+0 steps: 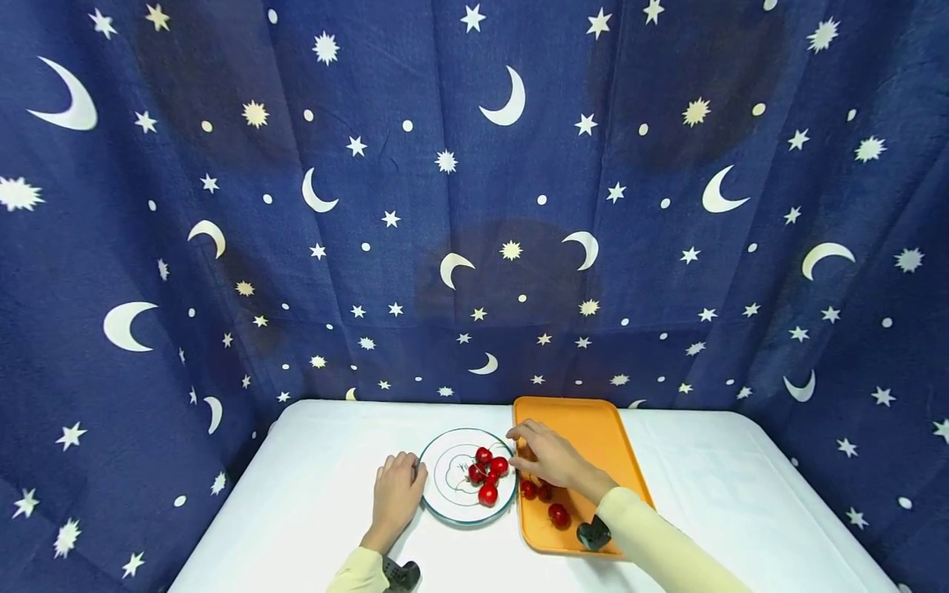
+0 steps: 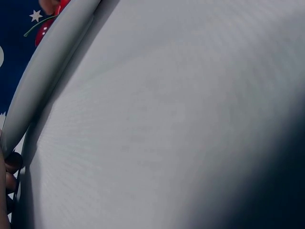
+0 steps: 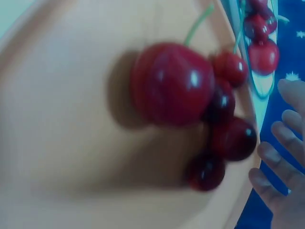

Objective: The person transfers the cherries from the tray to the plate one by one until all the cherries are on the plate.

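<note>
A white plate (image 1: 469,512) with a dark blue-green rim bears several red cherries (image 1: 488,494) with thin green stems, on its right half. My left hand (image 1: 396,494) is at the plate's left edge. In the left wrist view its curled fingers (image 2: 13,163) show around the plate's edge (image 2: 45,71). Over the gap between plate and orange tray (image 1: 604,441) hovers my right hand (image 1: 552,457), its fingers apart and holding nothing. Below it, more cherries (image 1: 558,516) lie on the tray; the right wrist view shows one large cherry (image 3: 171,85) up close.
Both plate and tray stand on a table with a white cloth (image 1: 319,461). A dark blue curtain (image 1: 474,198) with moons and stars hangs behind and at both sides. The tray's left edge lies close to the plate.
</note>
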Demonstrator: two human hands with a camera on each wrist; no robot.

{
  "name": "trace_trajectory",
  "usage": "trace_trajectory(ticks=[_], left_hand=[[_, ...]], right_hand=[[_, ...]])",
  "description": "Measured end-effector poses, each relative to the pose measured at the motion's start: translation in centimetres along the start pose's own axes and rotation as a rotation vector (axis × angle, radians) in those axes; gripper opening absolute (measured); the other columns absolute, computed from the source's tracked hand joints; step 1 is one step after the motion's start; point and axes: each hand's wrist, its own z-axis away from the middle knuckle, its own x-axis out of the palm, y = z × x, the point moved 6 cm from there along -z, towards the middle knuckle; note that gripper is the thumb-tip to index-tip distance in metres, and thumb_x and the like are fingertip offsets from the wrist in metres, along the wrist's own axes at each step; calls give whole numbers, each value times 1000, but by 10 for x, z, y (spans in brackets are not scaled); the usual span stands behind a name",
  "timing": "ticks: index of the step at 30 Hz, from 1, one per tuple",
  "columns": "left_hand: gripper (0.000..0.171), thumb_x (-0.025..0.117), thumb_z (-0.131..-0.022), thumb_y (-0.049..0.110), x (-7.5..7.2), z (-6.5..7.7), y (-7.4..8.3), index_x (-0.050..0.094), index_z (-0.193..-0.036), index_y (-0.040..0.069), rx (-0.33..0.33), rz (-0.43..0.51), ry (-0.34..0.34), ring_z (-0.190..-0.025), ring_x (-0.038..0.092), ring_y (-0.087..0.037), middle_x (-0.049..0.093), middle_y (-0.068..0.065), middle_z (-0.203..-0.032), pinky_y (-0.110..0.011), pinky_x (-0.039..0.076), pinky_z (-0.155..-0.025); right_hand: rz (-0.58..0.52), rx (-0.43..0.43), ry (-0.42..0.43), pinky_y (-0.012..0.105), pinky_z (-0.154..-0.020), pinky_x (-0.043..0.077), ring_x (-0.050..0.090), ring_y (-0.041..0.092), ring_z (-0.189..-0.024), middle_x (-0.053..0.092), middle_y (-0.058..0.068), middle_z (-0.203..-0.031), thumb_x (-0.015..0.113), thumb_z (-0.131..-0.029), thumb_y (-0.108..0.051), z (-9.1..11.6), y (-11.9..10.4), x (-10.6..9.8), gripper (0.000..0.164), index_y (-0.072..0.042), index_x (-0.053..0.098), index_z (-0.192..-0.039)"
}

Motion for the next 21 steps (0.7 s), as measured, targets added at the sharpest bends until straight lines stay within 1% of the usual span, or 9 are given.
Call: trace_trajectory(ticks=[7, 11, 16, 21], left_hand=[[17, 62, -98, 23, -1, 0, 0, 64, -85, 13, 18, -8, 19, -75, 39, -12, 51, 4, -73, -32, 34, -72], [18, 60, -99, 24, -1, 1, 0, 65, -86, 13, 21, -27, 6, -74, 37, -10, 51, 5, -73, -30, 33, -71], [19, 58, -100, 24, -1, 1, 0, 67, -89, 11, 15, -27, -16, -74, 36, -10, 49, 5, -73, -30, 33, -71], [18, 59, -100, 23, -2, 2, 0, 67, -88, 11, 24, -21, -8, -74, 36, -11, 49, 4, -72, -30, 33, -71]], right_hand=[[0, 36, -18, 44, -90, 56, 65, 25, -102, 67, 8, -119, 70, -97, -26, 12, 15, -15, 34, -7, 65, -124], [10, 47, -2, 42, -86, 56, 67, 25, -98, 68, 8, -117, 71, -97, -25, 19, 23, -21, 32, -7, 65, -122], [8, 73, -31, 45, -90, 56, 66, 26, -101, 69, 7, -115, 70, -97, -29, 25, 33, -22, 34, -8, 65, -122], [-13, 84, -53, 45, -91, 55, 65, 25, -102, 69, 6, -114, 72, -96, -35, 33, 39, -21, 37, -9, 66, -122]])
